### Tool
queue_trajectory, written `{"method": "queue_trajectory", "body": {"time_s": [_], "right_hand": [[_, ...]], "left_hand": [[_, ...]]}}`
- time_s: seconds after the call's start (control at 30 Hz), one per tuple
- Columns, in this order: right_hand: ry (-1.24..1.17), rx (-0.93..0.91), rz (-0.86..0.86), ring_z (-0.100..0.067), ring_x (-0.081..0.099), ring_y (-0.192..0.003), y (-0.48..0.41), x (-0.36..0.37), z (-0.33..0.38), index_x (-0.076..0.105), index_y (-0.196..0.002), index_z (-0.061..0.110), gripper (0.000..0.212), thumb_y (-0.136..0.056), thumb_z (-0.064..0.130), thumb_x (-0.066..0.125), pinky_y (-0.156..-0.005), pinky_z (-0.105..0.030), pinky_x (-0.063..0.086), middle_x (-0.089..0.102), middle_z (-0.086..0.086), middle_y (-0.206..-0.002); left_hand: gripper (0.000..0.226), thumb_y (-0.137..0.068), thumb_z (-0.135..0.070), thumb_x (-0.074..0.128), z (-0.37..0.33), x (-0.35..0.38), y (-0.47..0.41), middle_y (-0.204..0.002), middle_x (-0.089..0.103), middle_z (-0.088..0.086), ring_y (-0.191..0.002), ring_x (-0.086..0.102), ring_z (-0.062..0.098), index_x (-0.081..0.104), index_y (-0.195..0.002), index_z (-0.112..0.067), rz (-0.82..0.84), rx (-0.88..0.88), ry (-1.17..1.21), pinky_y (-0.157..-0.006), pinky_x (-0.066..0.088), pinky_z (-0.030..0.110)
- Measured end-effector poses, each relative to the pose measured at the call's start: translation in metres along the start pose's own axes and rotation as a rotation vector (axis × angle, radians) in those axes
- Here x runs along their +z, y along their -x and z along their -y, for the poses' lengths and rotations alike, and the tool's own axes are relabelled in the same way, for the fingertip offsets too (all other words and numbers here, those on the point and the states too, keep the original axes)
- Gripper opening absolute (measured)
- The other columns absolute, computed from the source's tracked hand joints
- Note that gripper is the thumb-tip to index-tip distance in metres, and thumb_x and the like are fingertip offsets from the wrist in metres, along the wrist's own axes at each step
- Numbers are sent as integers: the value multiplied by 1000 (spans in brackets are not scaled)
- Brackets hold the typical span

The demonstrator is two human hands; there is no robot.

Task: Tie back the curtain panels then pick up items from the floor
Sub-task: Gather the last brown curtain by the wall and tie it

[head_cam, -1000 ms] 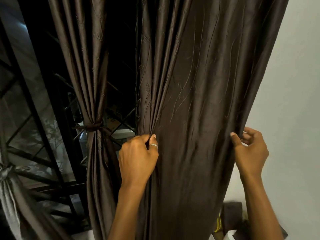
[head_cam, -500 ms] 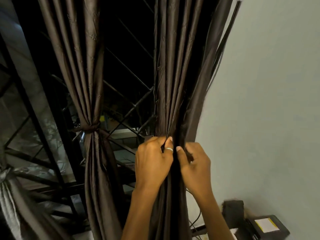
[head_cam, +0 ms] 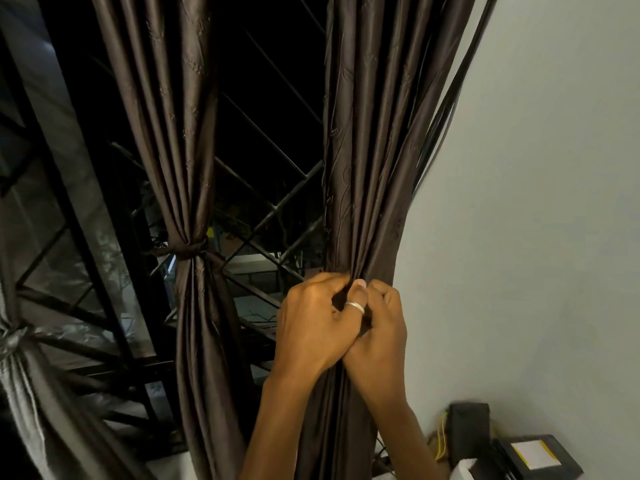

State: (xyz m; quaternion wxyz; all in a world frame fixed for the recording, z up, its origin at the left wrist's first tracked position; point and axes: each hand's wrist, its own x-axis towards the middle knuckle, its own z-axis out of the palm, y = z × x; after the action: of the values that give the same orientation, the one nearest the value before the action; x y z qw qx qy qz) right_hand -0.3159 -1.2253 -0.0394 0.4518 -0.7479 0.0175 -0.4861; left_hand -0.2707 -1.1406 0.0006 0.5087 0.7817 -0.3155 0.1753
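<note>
- Two hands are meeting on the curtain panel at the window's right edge, just beside the wall.
- The left hand is clenching the gathered folds from the window side. A ring is showing on one digit.
- The right hand is closing round the same bunch from the wall side, touching the left.
- The cloth is narrowing to a tight bundle at the grip and hanging loose below it.
- The neighbouring panel is hanging cinched by a knotted band. A grey curtain at the window's left edge is looking tied as well.
- Step in hand, by my reading: gathering the last panel, with tying not yet done. No band is showing round it.
- The next move is likely calling for one hand to hold the bunch while the other finds and wraps a tie. Slack grip risks the glossy folds spilling out.
- Floor pickup is waiting. A black box and a dark pouch are lying at the wall's foot, and the floor itself is mostly hidden.
</note>
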Motion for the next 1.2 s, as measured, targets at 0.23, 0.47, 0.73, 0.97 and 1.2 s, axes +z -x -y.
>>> {"method": "queue_trajectory", "body": {"time_s": [0.23, 0.47, 0.73, 0.97, 1.2], "right_hand": [[-450, 359, -40, -3, 67, -72, 0, 12, 3, 64, -94, 31, 30, -98, 58, 53, -66, -20, 55, 67, 14, -77], [-53, 21, 179, -5, 51, -136, 2, -1, -6, 61, -138, 15, 46, -93, 18, 57, -110, -19, 42, 54, 6, -145], [-133, 349, 189, 0, 50, -134, -55, -30, -42, 39, -151, 30, 84, -81, 53, 78, -108, -30, 48, 49, 14, -149], [-650, 617, 647, -27, 65, -124, -100, -43, -64, 58, -135, 13, 87, -62, 37, 97, -93, -34, 58, 69, -7, -132], [-689, 585, 684, -32, 67, -121, -104, -40, -75, 77, -116, 23, 56, -64, 25, 97, -92, -37, 59, 71, -10, -128]], "left_hand": [[55, -79, -81, 51, -11, 9, -4, -83, 61, -11, -71, 59, 4, 56, -89, -27, -55, -114, -77, -61, 51, 24], [25, -96, -34, 57, -1, 7, -15, -61, 56, -2, -50, 52, 9, 43, -78, -24, -102, -148, -16, -45, 38, 27], [72, -88, -51, 60, 19, -2, -17, -150, 48, -13, -136, 47, 5, 38, -152, -28, 101, -365, 596, -115, 40, 35], [76, -82, -43, 65, 21, -6, -16, -136, 63, 0, -120, 64, 13, 43, -150, -19, 141, -424, 785, -107, 50, 40], [29, -88, -36, 63, 30, -12, -18, -117, 73, -10, -110, 69, 8, 69, -116, -41, 181, -382, 761, -82, 56, 17]]}}
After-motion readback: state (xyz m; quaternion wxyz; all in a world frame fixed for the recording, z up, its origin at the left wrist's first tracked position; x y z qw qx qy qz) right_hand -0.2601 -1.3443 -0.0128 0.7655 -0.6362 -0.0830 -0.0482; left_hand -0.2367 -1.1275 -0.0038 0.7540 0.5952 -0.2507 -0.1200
